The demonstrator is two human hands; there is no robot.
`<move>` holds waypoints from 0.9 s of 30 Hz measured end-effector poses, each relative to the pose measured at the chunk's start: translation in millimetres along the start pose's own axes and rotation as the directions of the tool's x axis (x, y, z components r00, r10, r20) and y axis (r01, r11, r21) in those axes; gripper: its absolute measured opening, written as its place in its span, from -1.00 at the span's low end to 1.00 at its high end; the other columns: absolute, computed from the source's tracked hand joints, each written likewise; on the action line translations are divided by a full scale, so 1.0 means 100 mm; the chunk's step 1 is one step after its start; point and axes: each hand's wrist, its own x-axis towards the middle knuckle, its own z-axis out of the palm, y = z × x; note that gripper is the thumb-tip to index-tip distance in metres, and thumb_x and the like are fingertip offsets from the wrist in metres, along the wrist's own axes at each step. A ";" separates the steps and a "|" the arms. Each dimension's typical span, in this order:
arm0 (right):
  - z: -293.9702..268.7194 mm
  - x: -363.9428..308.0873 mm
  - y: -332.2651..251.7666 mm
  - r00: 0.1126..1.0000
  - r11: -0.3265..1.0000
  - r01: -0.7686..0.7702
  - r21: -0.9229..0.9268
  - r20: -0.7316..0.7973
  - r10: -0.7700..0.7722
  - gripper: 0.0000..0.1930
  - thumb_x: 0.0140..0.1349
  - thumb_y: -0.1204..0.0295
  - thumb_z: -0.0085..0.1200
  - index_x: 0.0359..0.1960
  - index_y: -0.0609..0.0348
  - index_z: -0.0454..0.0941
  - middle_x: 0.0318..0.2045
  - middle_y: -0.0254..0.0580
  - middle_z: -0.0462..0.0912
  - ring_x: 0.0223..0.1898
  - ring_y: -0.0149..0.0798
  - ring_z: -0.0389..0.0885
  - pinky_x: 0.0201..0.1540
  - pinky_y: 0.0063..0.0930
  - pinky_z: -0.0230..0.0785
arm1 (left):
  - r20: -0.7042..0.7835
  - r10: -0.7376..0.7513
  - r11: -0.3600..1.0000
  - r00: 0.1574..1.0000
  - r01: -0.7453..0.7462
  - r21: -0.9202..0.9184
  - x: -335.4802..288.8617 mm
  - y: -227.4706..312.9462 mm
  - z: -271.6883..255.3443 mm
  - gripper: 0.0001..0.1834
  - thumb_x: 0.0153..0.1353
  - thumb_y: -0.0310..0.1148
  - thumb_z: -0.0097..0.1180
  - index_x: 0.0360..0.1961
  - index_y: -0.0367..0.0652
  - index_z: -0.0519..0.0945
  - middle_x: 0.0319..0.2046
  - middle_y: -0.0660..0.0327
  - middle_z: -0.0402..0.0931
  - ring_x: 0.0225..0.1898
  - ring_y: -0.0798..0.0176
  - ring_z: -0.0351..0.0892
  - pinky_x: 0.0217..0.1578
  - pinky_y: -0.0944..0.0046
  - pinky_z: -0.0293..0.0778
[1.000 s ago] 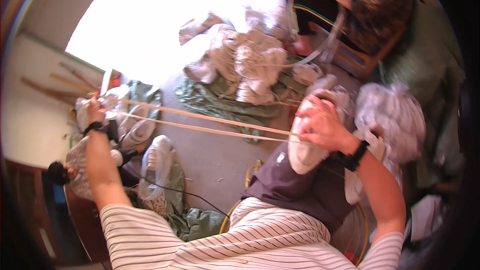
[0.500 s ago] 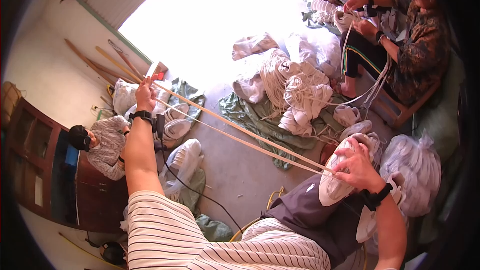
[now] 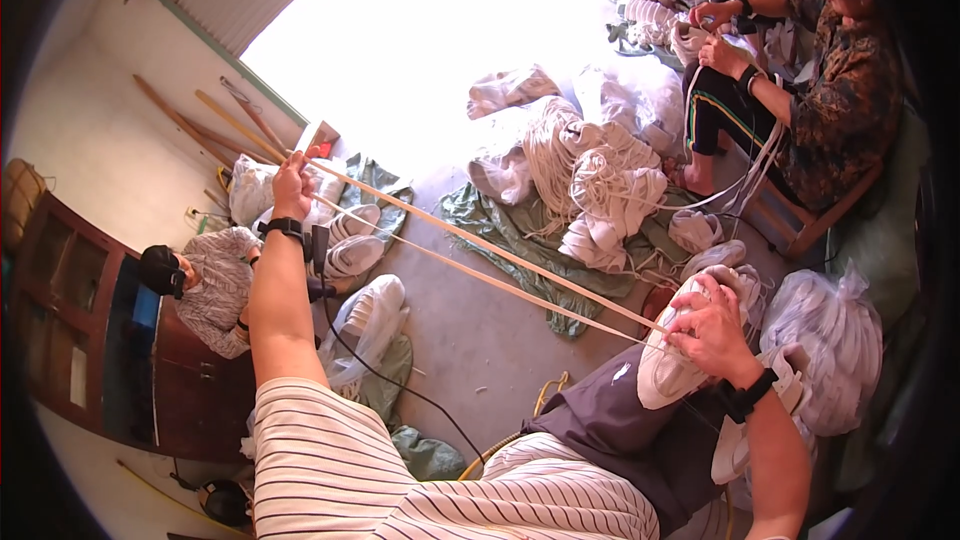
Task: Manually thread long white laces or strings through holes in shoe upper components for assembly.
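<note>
A white shoe (image 3: 660, 377) rests on my dark-covered lap, tilted, at the right. My right hand (image 3: 712, 332) is closed over it, fingers bent across its upper near the lacing. From the shoe a long cream shoelace (image 3: 500, 237) runs up to the left in two taut strands. My left hand (image 3: 292, 187), arm stretched far out, is closed on the lace's other end. A second white shoe (image 3: 735, 452) lies beside my right wrist, partly hidden by the arm.
A heap of cream laces (image 3: 590, 165) lies on green sheeting beyond my knees. Bagged shoes (image 3: 825, 350) stand at right. A co-worker (image 3: 840, 110) sits at upper right with laces; another person (image 3: 215, 280) is at left by a dark cabinet (image 3: 75, 310). A black cable (image 3: 400, 380) crosses the floor.
Both my hands hold nearly the same places, the lace still taut between them. At upper right, the co-worker's near hand has shifted slightly up and left.
</note>
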 end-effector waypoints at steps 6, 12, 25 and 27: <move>0.04 -0.03 0.07 1.000 1.000 -0.001 0.002 -0.018 0.001 -0.90 -0.07 0.33 0.27 -0.48 -0.01 0.73 -0.10 -0.37 0.59 0.28 -0.06 0.16 0.29 -0.02 -0.16 | -0.009 -0.001 1.000 1.000 0.002 0.017 -0.01 -0.08 -0.07 -0.91 0.33 -0.31 0.02 -0.24 -0.06 0.47 -0.08 0.16 0.61 -0.76 0.55 -0.06 -0.78 0.52 -0.06; 0.27 0.04 0.43 0.995 0.999 0.046 -0.026 -0.082 -0.048 -0.89 -0.09 0.29 0.29 -0.52 -0.03 0.71 -0.09 -0.36 0.60 0.26 -0.05 0.20 0.24 -0.02 -0.07 | -0.012 -0.094 0.990 0.995 0.095 0.108 0.28 -0.42 -0.19 -0.76 0.28 -0.18 0.11 -0.14 -0.01 0.67 -0.75 0.57 0.02 -0.76 0.63 -0.06 -0.79 0.55 -0.12; 0.41 0.04 1.12 1.000 0.997 0.015 0.076 -0.015 -0.014 -0.78 0.03 0.30 0.23 -0.25 -0.04 0.66 -0.07 -0.34 0.58 0.32 -0.03 0.14 0.30 0.00 -0.14 | -0.079 -0.029 0.993 0.996 0.038 0.112 0.58 -0.93 -0.27 -0.75 0.36 -0.22 -0.02 -0.12 -0.07 0.62 -0.49 0.53 0.51 -0.76 0.60 -0.15 -0.80 0.55 -0.12; 0.37 -0.01 1.06 0.996 0.983 -0.006 0.181 -0.084 0.022 -0.85 0.03 0.34 0.20 -0.34 0.00 0.64 -0.03 -0.31 0.56 0.33 -0.01 0.12 0.33 -0.05 -0.17 | -0.052 -0.052 0.991 0.997 0.058 0.118 0.59 -0.95 -0.23 -0.77 0.35 -0.23 -0.02 -0.13 -0.06 0.62 -0.43 0.52 0.55 -0.76 0.61 -0.15 -0.80 0.55 -0.12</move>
